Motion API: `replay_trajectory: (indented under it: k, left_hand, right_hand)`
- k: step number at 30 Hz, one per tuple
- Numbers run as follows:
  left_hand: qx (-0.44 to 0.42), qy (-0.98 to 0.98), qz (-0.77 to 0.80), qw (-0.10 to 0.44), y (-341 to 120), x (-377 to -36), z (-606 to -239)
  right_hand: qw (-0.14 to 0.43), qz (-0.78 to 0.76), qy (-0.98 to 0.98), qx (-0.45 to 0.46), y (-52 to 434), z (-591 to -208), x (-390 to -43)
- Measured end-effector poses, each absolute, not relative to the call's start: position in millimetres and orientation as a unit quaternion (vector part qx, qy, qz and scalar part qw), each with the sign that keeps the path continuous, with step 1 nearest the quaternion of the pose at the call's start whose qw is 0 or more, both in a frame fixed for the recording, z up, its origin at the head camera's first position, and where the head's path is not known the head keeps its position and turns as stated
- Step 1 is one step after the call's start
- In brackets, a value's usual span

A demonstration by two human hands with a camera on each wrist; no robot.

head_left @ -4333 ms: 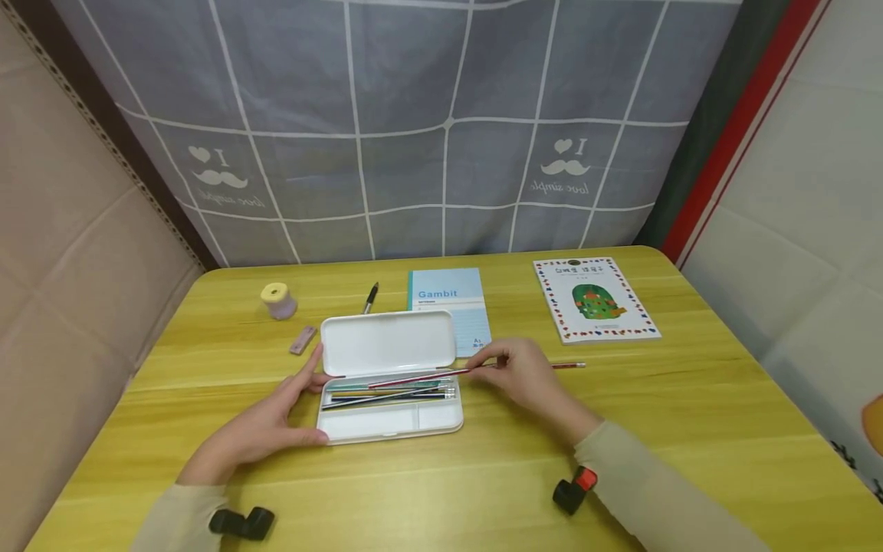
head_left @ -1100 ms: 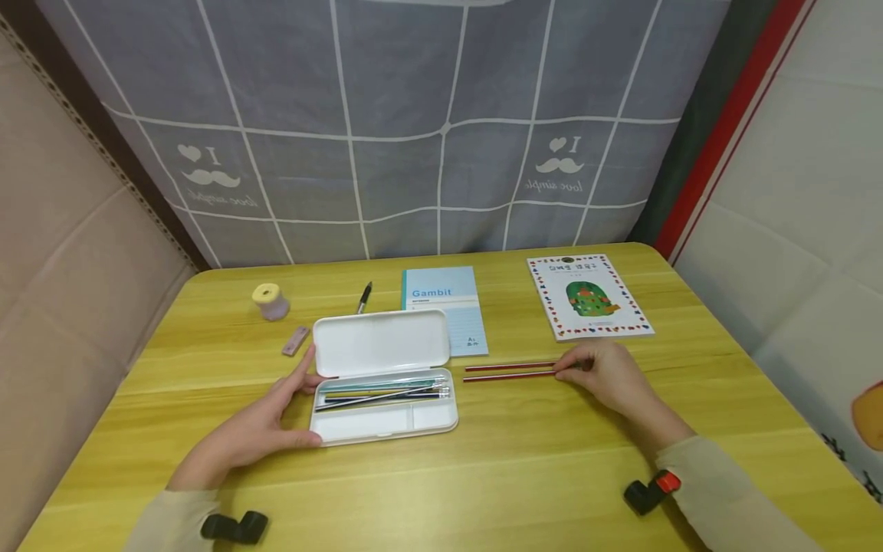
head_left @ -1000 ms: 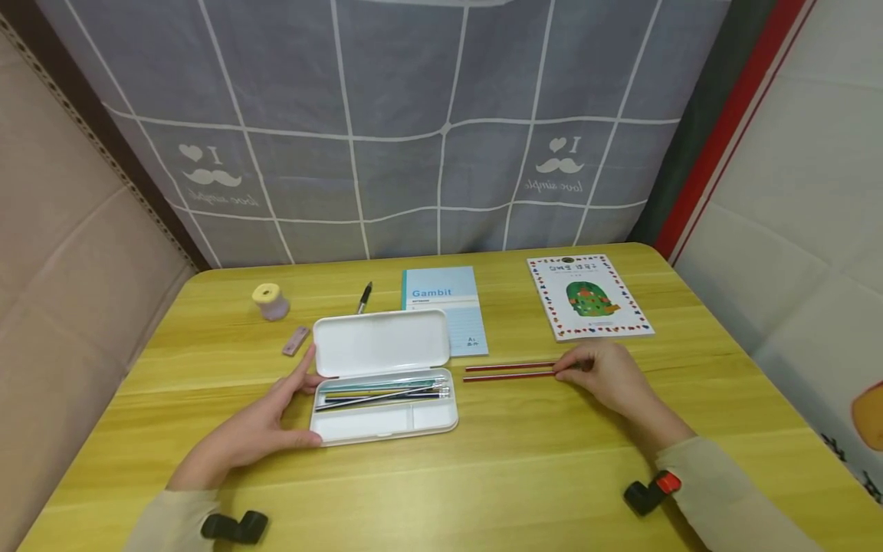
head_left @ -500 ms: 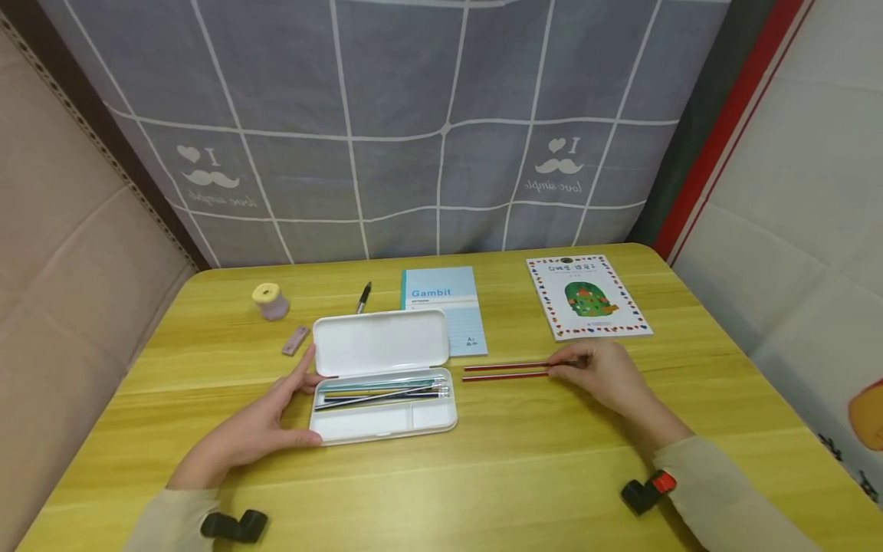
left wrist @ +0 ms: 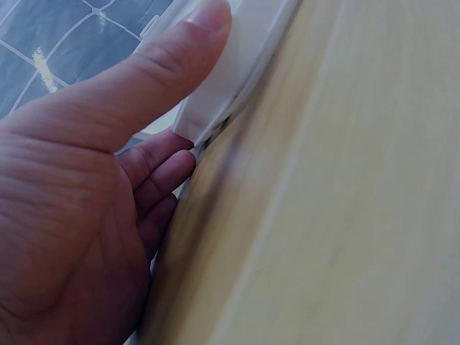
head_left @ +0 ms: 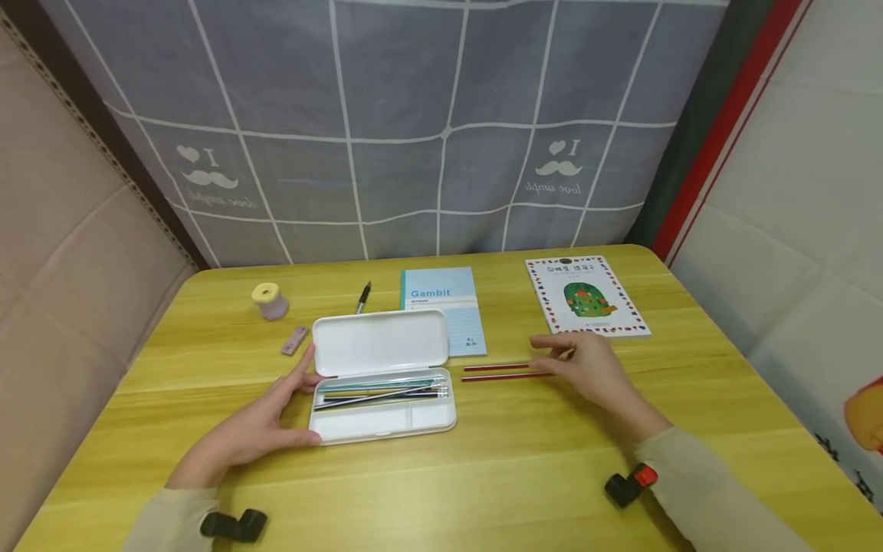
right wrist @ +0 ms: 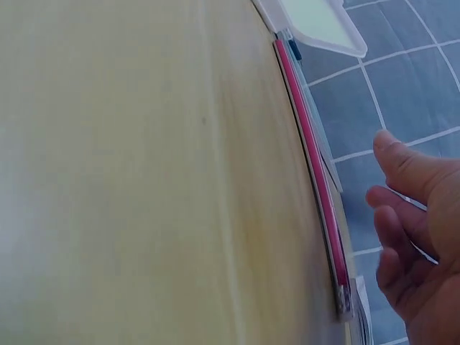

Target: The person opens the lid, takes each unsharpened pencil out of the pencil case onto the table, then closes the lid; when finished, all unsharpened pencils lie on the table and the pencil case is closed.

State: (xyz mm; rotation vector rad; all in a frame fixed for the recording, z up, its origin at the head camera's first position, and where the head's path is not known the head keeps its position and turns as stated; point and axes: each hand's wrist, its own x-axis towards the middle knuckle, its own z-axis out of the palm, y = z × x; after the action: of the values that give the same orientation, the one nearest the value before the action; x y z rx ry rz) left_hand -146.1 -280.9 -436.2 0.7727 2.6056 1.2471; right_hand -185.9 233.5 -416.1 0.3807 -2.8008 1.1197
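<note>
Yellow wood-look table (head_left: 441, 491) up against a gray checked cloth (head_left: 400, 77), two hands at work around a white pencil case (head_left: 379, 343).

Right hand (head_left: 586, 369) has let go: fingers loosely bent, clear of two red pencils (head_left: 498, 376) lying just beneath them, though they block the pencils' right ends from the head cam. Left hand (head_left: 257, 433) has thumb and index stretched wide, touching the case's left end. Eraser (head_left: 295, 340) just past those fingertips, spool (head_left: 270, 301) farther; raised lid partly blocks the pen (head_left: 363, 297) and notebook (head_left: 466, 322). Picture book (head_left: 586, 299) sits right behind the right fingers.
</note>
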Motion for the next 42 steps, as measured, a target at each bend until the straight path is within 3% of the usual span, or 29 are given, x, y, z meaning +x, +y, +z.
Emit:
replay_trajectory:
  k: [20, 29, 42]
  left_hand:
    - [0.253, 0.877, 0.403, 0.074, -280.8, -144.6, -434.3]
    - [0.246, 0.884, 0.391, 0.072, -282.2, -145.6, -437.1]
    - [0.246, 0.882, 0.396, 0.073, -282.2, -145.6, -438.6]
  right_hand:
    - [-0.025, 0.47, -0.864, 0.179, 164.3, -416.2, -190.9]
    - [-0.02, 0.434, -0.865, 0.249, 131.5, -419.0, -187.1]
    - [-0.038, 0.369, -0.895, 0.248, 98.0, -419.6, -185.7]
